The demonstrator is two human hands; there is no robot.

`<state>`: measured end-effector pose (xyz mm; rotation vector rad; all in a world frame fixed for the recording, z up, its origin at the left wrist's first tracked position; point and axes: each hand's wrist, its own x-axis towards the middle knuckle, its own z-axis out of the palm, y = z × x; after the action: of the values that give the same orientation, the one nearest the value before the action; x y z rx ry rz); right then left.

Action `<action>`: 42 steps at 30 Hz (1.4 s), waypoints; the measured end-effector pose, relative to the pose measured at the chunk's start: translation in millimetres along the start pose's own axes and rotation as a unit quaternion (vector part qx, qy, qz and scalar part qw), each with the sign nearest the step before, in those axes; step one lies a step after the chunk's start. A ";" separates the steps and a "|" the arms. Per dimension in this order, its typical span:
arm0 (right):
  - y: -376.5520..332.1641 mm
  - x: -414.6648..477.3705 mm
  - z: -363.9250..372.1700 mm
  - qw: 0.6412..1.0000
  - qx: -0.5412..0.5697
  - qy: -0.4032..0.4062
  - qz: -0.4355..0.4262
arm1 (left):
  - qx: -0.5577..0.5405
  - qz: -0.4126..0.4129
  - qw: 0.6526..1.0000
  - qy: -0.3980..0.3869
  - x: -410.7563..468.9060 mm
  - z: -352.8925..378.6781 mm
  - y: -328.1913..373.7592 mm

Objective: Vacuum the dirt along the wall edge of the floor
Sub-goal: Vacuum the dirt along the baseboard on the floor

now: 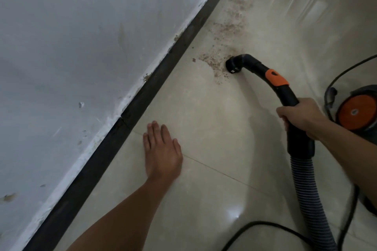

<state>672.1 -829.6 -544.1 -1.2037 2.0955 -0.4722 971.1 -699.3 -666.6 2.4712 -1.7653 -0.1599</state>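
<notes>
Head view first, and we start at the far left with the pale wall, scuffed and chipped along its lower edge. Below it a dark skirting strip runs diagonally from bottom left to top right, meeting the glossy beige tiled floor.

Next to the right we see our left hand lying palm down on the tiles, just beside the skirting, fingers stretched out and together, gripping nothing. Its bare forearm reaches back to the lower edge of the picture.

Further right, a trail of brown dirt lies scattered on the floor near the skirting but not against it, running from the top of the frame down to the nozzle. The black nozzle of the vacuum sits at the lower end of that trail, its mouth turned toward the crumbs and down at the tiles.

From the nozzle a curved black tube with an orange collar leads back to our right hand, which is wrapped tightly around the black handle. Below the hand a ribbed grey hose drops toward the bottom edge, with a black cable looping across the floor beside it.

At the far right edge we see the vacuum body, grey with a round orange wheel.
</notes>
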 end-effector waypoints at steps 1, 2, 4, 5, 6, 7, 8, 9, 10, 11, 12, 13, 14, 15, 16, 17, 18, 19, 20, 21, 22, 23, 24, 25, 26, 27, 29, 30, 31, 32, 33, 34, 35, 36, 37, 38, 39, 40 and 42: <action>-7.5 3.5 5.7 1.000 0.000 -0.008 -0.007 | 0.001 -0.001 1.000 0.000 0.0 -0.4 0.1; -14.7 7.5 11.7 1.000 0.001 -0.014 -0.012 | 0.002 -0.001 1.000 -0.001 0.1 -0.4 0.4; -28.8 16.7 24.4 1.000 0.008 -0.025 -0.017 | 0.006 -0.003 1.000 -0.005 0.3 -0.3 0.5; -35.9 20.9 30.4 0.999 0.012 -0.033 -0.018 | 0.008 -0.004 1.000 -0.007 0.4 -0.3 0.5; -43.2 25.7 36.1 0.999 0.016 -0.040 -0.021 | 0.009 -0.005 1.000 -0.007 0.5 -0.2 0.6; -50.7 29.5 41.2 0.998 0.017 -0.047 -0.024 | 0.009 -0.005 1.000 -0.008 0.6 0.0 0.9; -58.2 32.8 46.0 0.998 0.017 -0.051 -0.027 | 0.008 -0.006 1.000 -0.008 0.7 0.2 1.2; -65.6 35.4 50.3 0.998 0.016 -0.056 -0.031 | 0.007 -0.006 1.000 -0.007 0.7 0.1 1.5; -72.2 37.5 54.2 0.997 0.016 -0.060 -0.036 | 0.007 -0.005 1.000 -0.007 0.6 -0.1 1.5; -77.9 39.0 57.5 0.997 0.014 -0.067 -0.038 | 0.007 -0.004 1.000 -0.008 0.5 -0.4 1.6; -82.5 39.6 60.6 0.996 0.012 -0.074 -0.040 | 0.007 -0.003 1.000 -0.008 0.4 -0.4 1.6; -86.0 39.2 63.3 0.996 0.009 -0.082 -0.042 | 0.006 -0.002 1.000 -0.009 0.3 -0.6 1.6; -88.5 38.3 65.9 0.995 0.003 -0.088 -0.046 | 0.004 -0.002 1.000 -0.008 0.2 -0.3 1.6; -90.3 36.4 67.7 0.994 -0.006 -0.094 -0.053 | 0.003 -0.002 1.000 -0.008 0.2 -0.2 1.6; -91.6 34.3 68.3 0.993 -0.017 -0.097 -0.061 | 0.002 -0.001 1.000 -0.007 0.2 -0.2 1.7; -92.6 32.4 67.5 0.992 -0.027 -0.098 -0.070 | 0.003 -0.001 1.000 -0.007 0.1 -0.4 1.7; -93.2 31.1 65.1 0.992 -0.037 -0.098 -0.076 | 0.004 0.000 1.000 -0.006 0.0 -0.4 1.6; -93.7 30.2 60.4 0.991 -0.046 -0.095 -0.080 | 0.005 0.000 1.000 -0.007 0.0 -0.6 1.8; -93.4 29.8 54.4 0.991 -0.058 -0.087 -0.080 | 0.003 -0.001 1.000 -0.007 0.0 -0.6 1.8; -91.3 30.1 46.8 0.992 -0.068 -0.076 -0.077 | 0.001 -0.001 1.000 -0.008 0.1 -0.5 1.9; -87.1 30.3 38.1 0.993 -0.072 -0.065 -0.072 | 0.000 -0.001 1.000 -0.007 0.1 -0.3 2.0; -80.8 29.2 28.1 0.993 -0.075 -0.055 -0.066 | -0.001 -0.001 1.000 -0.006 0.0 -0.1 2.1; -71.9 27.4 17.4 0.994 -0.078 -0.047 -0.060 | -0.001 -0.001 1.000 -0.005 0.1 -0.4 2.1; -61.1 24.0 5.8 0.994 -0.083 -0.040 -0.053 | -0.001 -0.001 1.000 -0.004 0.2 -1.0 2.1; -48.6 20.0 -5.8 0.994 -0.089 -0.033 -0.046 | -0.003 -0.001 1.000 -0.003 0.3 -1.4 2.1; -35.0 14.8 -16.9 0.995 -0.092 -0.024 -0.038 | -0.005 -0.001 1.000 -0.004 0.2 -1.8 1.8; -9.4 0.2 -34.5 0.995 -0.096 -0.007 -0.026 | -0.008 0.002 1.000 -0.006 -0.4 -1.5 1.2; 2.7 -7.7 -39.5 0.995 -0.094 -0.005 -0.022 | -0.009 0.003 1.000 -0.007 -0.6 -1.1 1.0; 12.9 -16.6 -42.0 0.996 -0.092 -0.005 -0.019 | -0.012 0.003 1.000 -0.007 -0.6 -0.8 1.0; 21.4 -25.1 -41.8 0.996 -0.089 -0.009 -0.020 | -0.015 0.002 1.000 -0.006 -0.4 -0.5 1.1; 27.9 -33.0 -39.7 0.996 -0.087 -0.014 -0.024 | -0.019 0.000 1.000 -0.004 -0.2 -0.4 1.1; 32.5 -39.5 -36.4 0.996 -0.084 -0.019 -0.029 | -0.021 0.001 1.000 -0.004 -0.2 -0.5 1.2; 34.2 -44.8 -32.8 0.996 -0.078 -0.022 -0.032 | -0.021 0.002 1.000 -0.004 -0.4 -0.4 0.8; 34.3 -47.4 -28.6 0.996 -0.072 -0.027 -0.035 | -0.021 0.004 1.000 -0.005 -0.7 -0.4 0.5; 32.2 -48.0 -24.7 0.997 -0.064 -0.031 -0.034 | -0.022 0.005 1.000 -0.005 -0.9 -0.8 0.0; 28.4 -47.2 -20.4 0.997 -0.054 -0.035 -0.031 | -0.023 0.005 1.000 -0.003 -1.2 -1.0 -0.4; 23.4 -45.2 -15.6 0.998 -0.043 -0.039 -0.028 | -0.024 0.005 1.000 -0.003 -1.3 -1.2 -0.5; 18.3 -41.9 -10.5 0.998 -0.032 -0.040 -0.029 | -0.025 0.004 1.000 -0.002 -1.3 -1.5 -0.5; 6.4 -35.6 -1.4 0.998 -0.021 -0.037 -0.037 | -0.026 0.004 1.000 0.000 -0.6 -1.7 -0.1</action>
<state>679.8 -795.7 -533.9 -1.3066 2.0137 -0.4117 971.2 -698.7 -664.9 2.4269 -1.7486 -0.2035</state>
